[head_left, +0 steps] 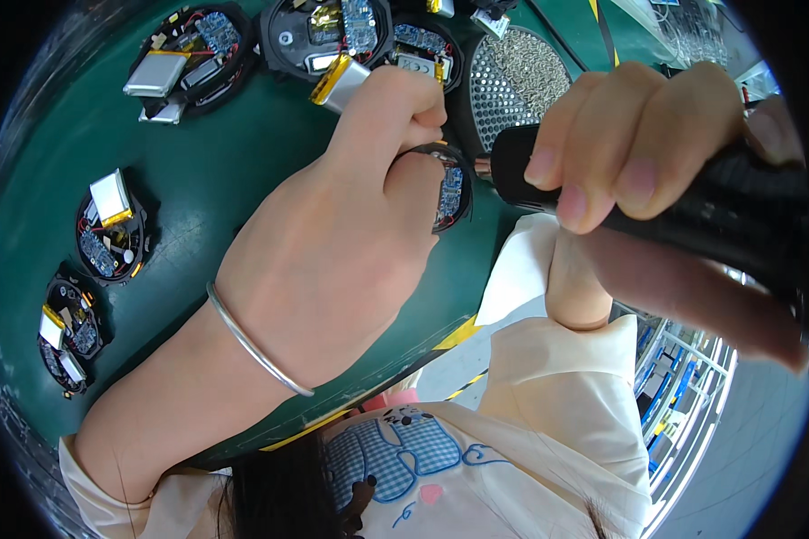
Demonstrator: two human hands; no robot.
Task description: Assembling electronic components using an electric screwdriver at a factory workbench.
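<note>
My left hand (328,238), with a silver bangle at the wrist, is closed around a small round black device housing (458,193). Part of its blue circuit board shows past my fingers; the rest is hidden. My right hand (643,135) wraps around a thick black electric screwdriver (517,166). Its metal tip points left and meets, or nearly meets, the housing's right edge. Just beyond my left fingers lies a silver battery with yellow tape (342,85), beside a larger open device housing (283,40).
Small silver screws fill part of a round black dish (481,99) beyond the screwdriver. More open housings with batteries lie on the green mat (207,189), at far left (166,67) and along the left side (108,229). Yellow-black tape (458,334) marks the near edge.
</note>
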